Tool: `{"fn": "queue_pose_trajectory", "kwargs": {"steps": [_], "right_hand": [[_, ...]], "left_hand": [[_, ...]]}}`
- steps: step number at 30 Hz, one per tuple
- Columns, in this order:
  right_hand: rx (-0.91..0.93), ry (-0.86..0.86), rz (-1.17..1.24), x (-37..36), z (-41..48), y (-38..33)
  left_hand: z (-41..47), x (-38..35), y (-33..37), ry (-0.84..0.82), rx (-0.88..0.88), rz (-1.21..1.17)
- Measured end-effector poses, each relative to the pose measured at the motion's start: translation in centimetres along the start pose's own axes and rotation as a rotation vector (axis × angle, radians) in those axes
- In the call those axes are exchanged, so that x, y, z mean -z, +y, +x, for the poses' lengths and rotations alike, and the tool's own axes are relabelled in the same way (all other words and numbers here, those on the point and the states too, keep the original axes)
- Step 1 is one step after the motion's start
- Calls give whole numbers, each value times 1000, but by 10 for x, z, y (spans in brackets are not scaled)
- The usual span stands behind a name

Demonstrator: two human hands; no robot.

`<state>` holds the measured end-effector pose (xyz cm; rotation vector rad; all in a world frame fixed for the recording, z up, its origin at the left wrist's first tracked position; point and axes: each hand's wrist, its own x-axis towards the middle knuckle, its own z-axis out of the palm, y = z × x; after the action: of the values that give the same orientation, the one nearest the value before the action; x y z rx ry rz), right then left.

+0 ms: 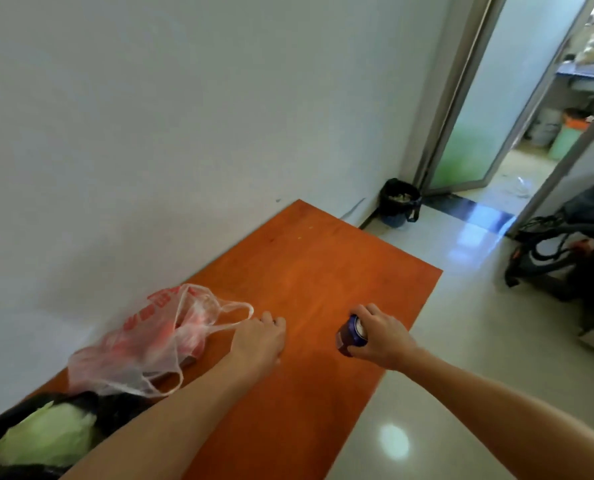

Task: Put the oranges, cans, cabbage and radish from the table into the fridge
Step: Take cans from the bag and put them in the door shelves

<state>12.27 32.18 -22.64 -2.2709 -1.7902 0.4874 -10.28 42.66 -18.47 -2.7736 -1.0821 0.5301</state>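
A person stands at an orange table (306, 265) with the right hand (382, 336) wrapped over the top and side of a blue can (350, 336), fingers curled round it from above, a hold that looks suited to lifting it straight off the wood. The can stands near the table's outer edge, directly under that grip, and appears to rest on the surface. Across the table from the grip, toward the wall, the left hand (259, 341) lies knuckles-up with its fingers tucked under; a handle of a thin red-printed plastic bag (150, 341) runs up to it, but whether the fingers pinch the handle or merely rest beside it cannot be told. The bag slumps just beyond that hand, its contents too blurred to name. Nearer the person and further to the wall side of the grip, a pale green cabbage (49, 434) sits in a dark wrapper (122, 407), untouched. No fridge is in view, nor any radish. Beyond the grip, past the table's far end, a lined bin (400, 202) stands beside an open doorway (496, 161). The can seems to be the item now in hand for carrying.
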Motion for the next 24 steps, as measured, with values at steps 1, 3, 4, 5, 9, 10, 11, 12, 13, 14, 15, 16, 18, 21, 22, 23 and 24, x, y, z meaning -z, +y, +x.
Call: {"fn": "queue_pose_trajectory", "kwargs": {"steps": [1, 3, 4, 5, 9, 10, 11, 12, 13, 14, 15, 16, 18, 21, 22, 23, 24], "right_hand": [[-28, 24, 9, 12, -13, 14], [-90, 73, 26, 35, -42, 47], [-123, 99, 39, 47, -58, 66], [-155, 129, 55, 58, -75, 85], [-271, 262, 50, 102, -151, 169], [-296, 283, 36, 113, -169, 191], [-319, 301, 25, 123, -189, 212], [-342, 319, 22, 133, -208, 233], [-362, 343, 21, 143, -226, 254], [-385, 369, 18, 152, -245, 274], [-415, 395, 16, 162, -262, 293], [-445, 419, 19, 172, -278, 310], [-497, 465, 27, 190, -306, 343], [-569, 547, 31, 213, -336, 391], [-590, 574, 30, 220, -344, 408], [-610, 594, 26, 227, -350, 424], [-631, 612, 22, 234, -355, 441]], "left_hand": [[6, 14, 16, 13, -27, -7], [20, 40, 54, 47, -87, -18], [28, 51, 75, 67, -122, -19], [34, 64, 98, 88, -160, -17], [58, 113, 207, 204, -297, -53], [65, 125, 235, 223, -330, -77], [71, 135, 264, 236, -368, -90], [77, 145, 293, 248, -407, -97], [82, 155, 321, 265, -446, -104], [86, 165, 348, 279, -482, -115], [89, 175, 374, 286, -516, -129], [92, 185, 399, 291, -549, -139], [100, 205, 446, 305, -615, -146], [116, 234, 508, 348, -702, -175], [124, 243, 527, 369, -730, -178], [133, 251, 544, 393, -757, -179], [143, 260, 562, 418, -784, -180]]}}
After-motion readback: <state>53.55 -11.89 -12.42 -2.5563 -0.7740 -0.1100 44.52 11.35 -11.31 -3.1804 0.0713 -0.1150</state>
